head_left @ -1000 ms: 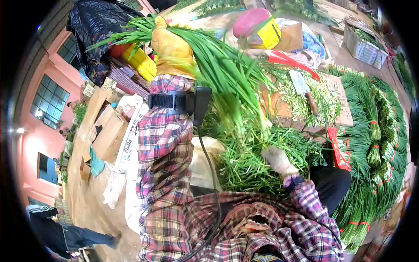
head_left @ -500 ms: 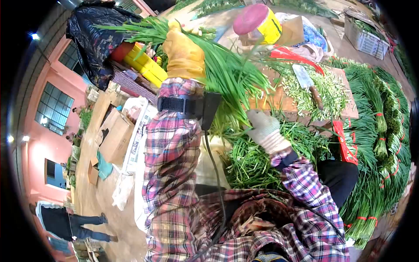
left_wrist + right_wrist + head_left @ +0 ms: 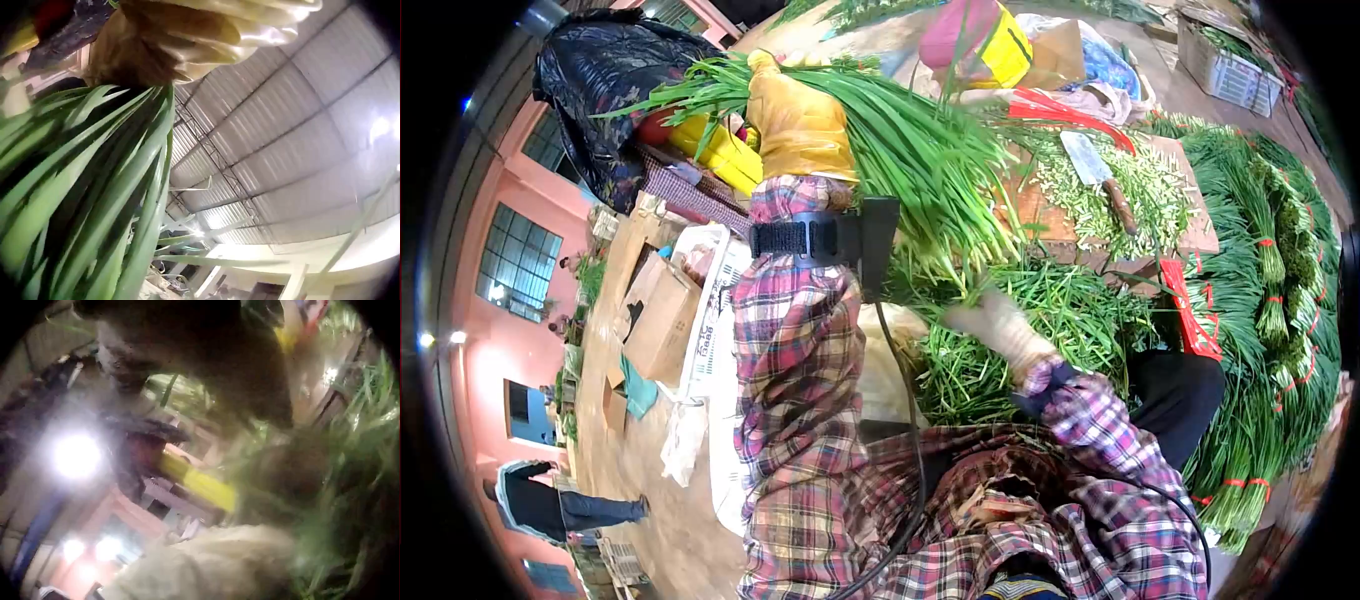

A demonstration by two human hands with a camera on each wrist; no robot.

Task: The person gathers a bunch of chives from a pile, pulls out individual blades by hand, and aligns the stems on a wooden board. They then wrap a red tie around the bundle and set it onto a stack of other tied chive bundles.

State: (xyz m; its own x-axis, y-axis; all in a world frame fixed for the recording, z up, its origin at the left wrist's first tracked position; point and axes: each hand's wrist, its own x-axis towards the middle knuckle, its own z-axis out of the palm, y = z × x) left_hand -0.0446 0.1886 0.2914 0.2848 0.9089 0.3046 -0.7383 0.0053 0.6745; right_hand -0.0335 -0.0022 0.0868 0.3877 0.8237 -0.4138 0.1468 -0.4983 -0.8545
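Note:
In the head view the left hand (image 3: 800,125), in a yellow glove, grips a large bunch of long green leaves (image 3: 930,165), held up with its pale stem ends hanging toward the lower right. The left wrist view shows the glove (image 3: 181,40) above the leaves (image 3: 94,187). Just below the stem ends is the right hand (image 3: 1000,330), in a pale knitted glove, over a heap of loose greens (image 3: 1060,330). Blur hides how its fingers lie, and the right wrist view shows only a dark, smeared glove (image 3: 206,362) near greens.
A cleaver (image 3: 1100,180) lies among chopped pieces on a wooden board (image 3: 1040,215). Red ties (image 3: 1185,310) hang near the right knee. Tied bundles (image 3: 1240,300) line the right side. A white crate (image 3: 705,320) and cardboard box (image 3: 660,315) stand left.
Over the last second the right hand moved up and left from the heap to the stem ends, then dropped slightly. The left hand shifted right and back left, still gripping the bunch.

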